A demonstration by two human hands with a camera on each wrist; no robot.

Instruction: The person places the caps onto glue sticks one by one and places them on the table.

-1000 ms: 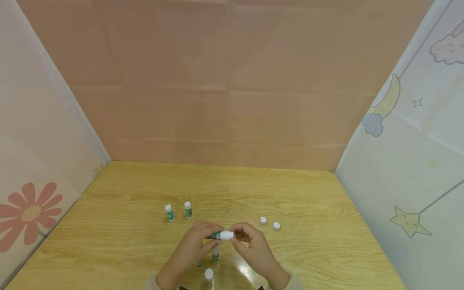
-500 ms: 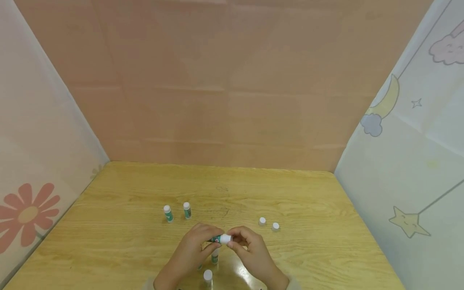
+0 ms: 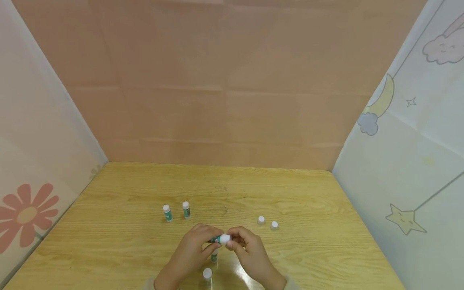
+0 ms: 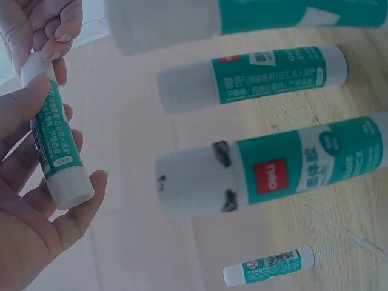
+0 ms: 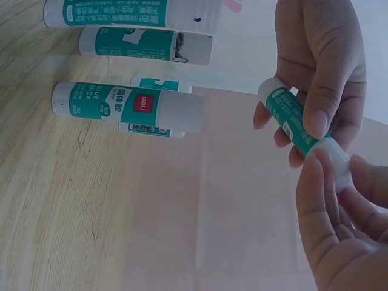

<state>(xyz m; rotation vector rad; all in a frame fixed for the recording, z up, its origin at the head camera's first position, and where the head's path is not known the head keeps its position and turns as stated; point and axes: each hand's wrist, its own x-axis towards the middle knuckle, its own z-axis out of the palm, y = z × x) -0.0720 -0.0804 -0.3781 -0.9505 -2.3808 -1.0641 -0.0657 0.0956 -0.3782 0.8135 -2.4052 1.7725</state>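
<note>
My left hand (image 3: 192, 247) holds a green-labelled glue stick (image 4: 57, 130) by its body, tilted above the table, fingers on one side and thumb on the other. At the stick's white capped end (image 5: 332, 159), my right hand (image 3: 251, 251) pinches with thumb and fingertips. Whether the cap is loose cannot be told. Beneath the hands stand more glue sticks, one with a green label (image 3: 214, 257) and one showing its white top (image 3: 207, 274). In the left wrist view, a nearby standing glue stick (image 4: 273, 167) has black marks on its white cap.
Two glue sticks (image 3: 168, 214) (image 3: 186, 210) stand upright farther back on the left of the wooden table (image 3: 304, 201). To the right lie two small white caps (image 3: 261, 220) (image 3: 274, 225). Printed cloth walls (image 3: 224, 100) enclose the table at the back and sides.
Both hands have come down slightly with the glue stick, and less of its white end shows by the right fingers. A standing stick beside the left hand has become hidden.
</note>
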